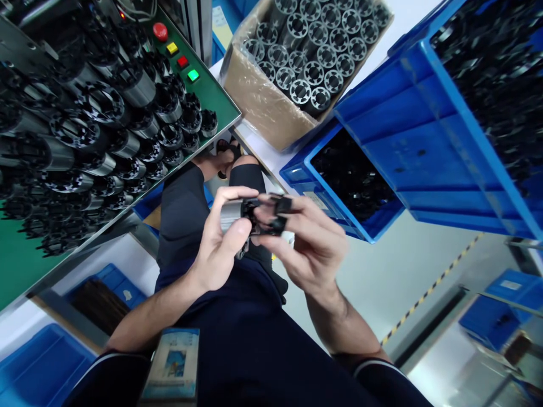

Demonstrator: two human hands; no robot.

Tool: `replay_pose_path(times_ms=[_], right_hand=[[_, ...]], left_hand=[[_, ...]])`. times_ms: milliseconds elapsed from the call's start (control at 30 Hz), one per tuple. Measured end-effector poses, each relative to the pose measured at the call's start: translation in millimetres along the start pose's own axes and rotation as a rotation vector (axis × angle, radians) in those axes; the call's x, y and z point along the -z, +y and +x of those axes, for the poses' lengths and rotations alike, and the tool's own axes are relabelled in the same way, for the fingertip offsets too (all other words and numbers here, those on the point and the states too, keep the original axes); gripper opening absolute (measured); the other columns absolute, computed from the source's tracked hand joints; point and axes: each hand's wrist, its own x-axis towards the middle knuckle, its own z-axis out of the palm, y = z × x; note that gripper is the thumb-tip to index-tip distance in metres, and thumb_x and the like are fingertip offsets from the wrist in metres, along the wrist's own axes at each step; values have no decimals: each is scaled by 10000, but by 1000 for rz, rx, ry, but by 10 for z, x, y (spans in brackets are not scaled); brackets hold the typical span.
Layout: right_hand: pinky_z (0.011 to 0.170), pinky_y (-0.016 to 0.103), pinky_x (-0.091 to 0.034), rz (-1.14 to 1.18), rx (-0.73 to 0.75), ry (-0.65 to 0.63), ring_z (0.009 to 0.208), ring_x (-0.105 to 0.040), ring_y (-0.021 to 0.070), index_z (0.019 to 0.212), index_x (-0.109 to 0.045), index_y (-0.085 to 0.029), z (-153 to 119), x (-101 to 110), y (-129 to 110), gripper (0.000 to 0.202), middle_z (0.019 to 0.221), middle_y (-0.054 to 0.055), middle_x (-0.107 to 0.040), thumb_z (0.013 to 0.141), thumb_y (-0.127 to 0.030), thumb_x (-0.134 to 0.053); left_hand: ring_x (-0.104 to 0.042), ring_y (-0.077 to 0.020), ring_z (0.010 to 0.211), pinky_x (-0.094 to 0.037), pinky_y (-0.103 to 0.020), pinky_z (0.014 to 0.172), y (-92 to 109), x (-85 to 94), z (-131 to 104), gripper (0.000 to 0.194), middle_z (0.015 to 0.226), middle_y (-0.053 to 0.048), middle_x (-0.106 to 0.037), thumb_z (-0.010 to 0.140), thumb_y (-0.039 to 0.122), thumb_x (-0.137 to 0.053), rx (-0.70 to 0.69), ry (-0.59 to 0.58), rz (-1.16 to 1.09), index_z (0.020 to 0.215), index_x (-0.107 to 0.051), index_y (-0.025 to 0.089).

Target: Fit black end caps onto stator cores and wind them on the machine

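Observation:
Over my lap, my left hand (pixel 223 243) is wrapped round a silver metal cylinder (pixel 231 215), its thumb on the near side. Black plastic parts (pixel 250 210) show at the cylinder's right end. My right hand (pixel 311 240) is bent round a small black plastic piece (pixel 280 213) just to the right of the cylinder. That piece and the right fingertips are blurred, and whether it touches the parts on the cylinder cannot be made out.
Many cylinders with black prongs (pixel 139 87) stand on the green table (pixel 227 104) at left. A cardboard box (pixel 258 107) of slotted metal tubes is ahead. Blue bins (pixel 382 124) of black parts stand at right. Control buttons (pixel 160 31) line the table edge.

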Motion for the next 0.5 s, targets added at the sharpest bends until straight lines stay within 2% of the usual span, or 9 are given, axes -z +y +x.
replay_pose_path(times_ms=[67,100,167,233,300,333,400,500], right_hand=[[1019,540,-792,-35,-28,75,1299,-869,340,1313,-961,-355,26,66,4,205,1492,104,-847,1167,-461,-864],[1009,554,-784,-53,-32,107,1292,-859,347,1281,-962,-355,32,95,7,193,1505,106,-833,1163,-469,-860],[975,525,-766,-30,-19,134,1223,-848,326,1330,-920,-363,29,133,13,221,1388,99,-838,1135,-462,-884],[929,468,-758,42,-2,116,1136,-835,293,1533,-806,-377,5,132,17,443,1240,78,-807,1108,-460,-900],[904,447,-761,63,11,104,1110,-815,283,1669,-700,-372,-31,87,10,566,1235,83,-776,1135,-491,-844],[912,455,-765,50,14,103,1124,-811,290,1659,-704,-365,-52,47,3,541,1258,95,-778,1150,-507,-818],[928,474,-774,54,14,125,1146,-825,304,1499,-775,-344,-96,-68,-9,403,1295,111,-801,1149,-538,-827],[899,466,-793,170,6,177,1117,-879,298,1249,-767,-319,-161,-275,3,304,1309,100,-835,1092,-526,-926]], left_hand=[[-661,-167,738,-570,-292,632,24,-40,81,409,1026,-27,-735,1167,594,-745,84,52,-161,1418,-714,273],[-579,-149,641,-500,-273,553,52,-52,129,402,913,6,-677,1129,606,-775,133,72,-230,1338,-705,270],[-488,-139,567,-439,-272,501,129,-62,218,435,800,39,-580,1047,655,-810,199,121,-309,1176,-653,270],[-465,-139,551,-427,-282,498,206,-63,276,484,769,47,-536,1002,700,-811,228,161,-332,1109,-608,275],[-480,-142,555,-435,-295,509,259,-73,289,486,792,40,-551,1017,713,-793,242,174,-336,1134,-612,277],[-500,-143,564,-445,-301,518,274,-85,280,475,815,31,-575,1030,703,-792,242,185,-342,1153,-621,277],[-587,-163,631,-512,-328,569,288,-124,248,462,904,-4,-654,1045,697,-791,236,224,-367,1178,-650,277],[-734,-238,862,-644,-415,751,304,-192,195,539,1085,-70,-729,1069,805,-751,223,313,-391,1165,-700,277]])
